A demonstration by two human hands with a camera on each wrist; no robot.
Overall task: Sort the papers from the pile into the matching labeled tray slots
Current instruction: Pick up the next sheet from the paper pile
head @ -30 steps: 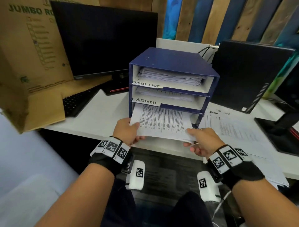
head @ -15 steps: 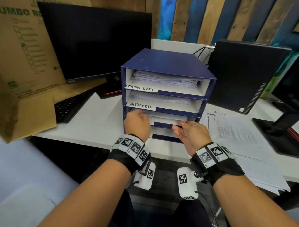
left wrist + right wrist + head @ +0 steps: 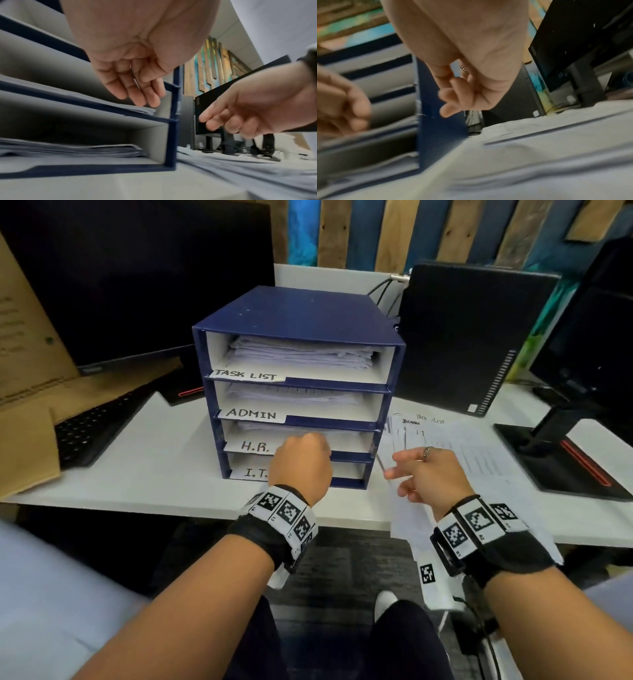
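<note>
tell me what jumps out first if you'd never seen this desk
A dark blue four-slot paper tray stands mid-desk, its slots hand-labelled TASK LIST, ADMIN, H.R. and I.T., each holding paper. The left hand is right in front of the H.R. slot, holding nothing, while the right hand hangs empty over the loose pile of papers to the tray's right. Black monitors flank the tray.

matt navy card tray point(image 3: 294, 313), crumpled white papers point(image 3: 479, 453), smooth white bench point(image 3: 154, 453), brown corrugated cardboard box point(image 3: 27, 371), rough wooden wall slats point(image 3: 387, 231)

The left hand point(image 3: 301, 465) hides part of the I.T. label point(image 3: 256, 473).
</note>
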